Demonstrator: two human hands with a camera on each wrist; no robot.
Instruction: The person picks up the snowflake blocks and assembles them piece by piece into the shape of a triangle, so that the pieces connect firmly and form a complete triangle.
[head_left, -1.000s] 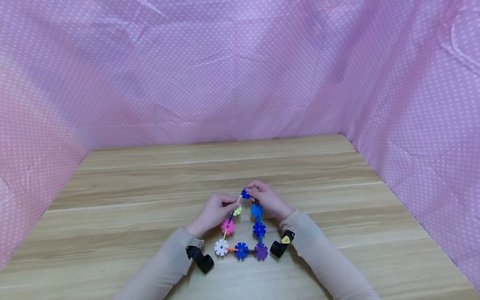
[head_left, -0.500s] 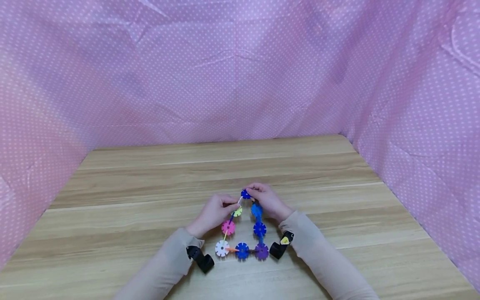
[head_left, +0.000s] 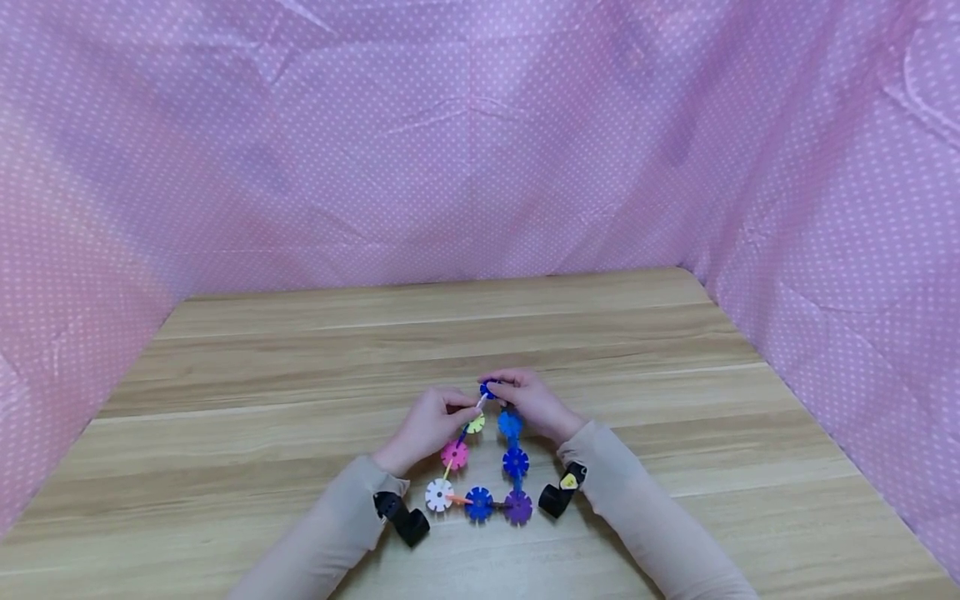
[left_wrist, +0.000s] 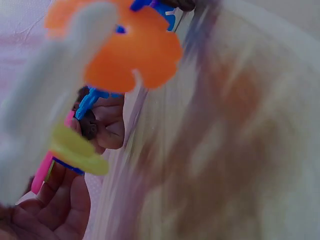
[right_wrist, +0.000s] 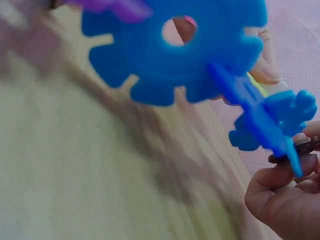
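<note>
In the head view, interlocking plastic snowflake discs form a roughly triangular loop, raised off the table. Its near corners are a white disc point(head_left: 439, 495) and a purple disc point(head_left: 518, 507), with a blue disc between them. My left hand point(head_left: 431, 425) pinches the left side by the yellow-green disc point(head_left: 476, 423), beyond the pink disc point(head_left: 454, 455). At the far end my right hand point(head_left: 536, 404) pinches near a dark blue disc point(head_left: 489, 389). A dark brown disc point(right_wrist: 297, 151) sits between its fingers in the right wrist view. An orange disc point(left_wrist: 150, 60) shows large in the left wrist view.
The wooden table point(head_left: 300, 358) spreads around the loop. Pink dotted cloth point(head_left: 465, 150) hangs behind it and along both sides. Black camera mounts point(head_left: 402, 518) are strapped to both wrists.
The near end of the loop has swung slightly to the left. My right hand has shifted a little left and nearer, keeping its pinch; my left hand has barely moved.
</note>
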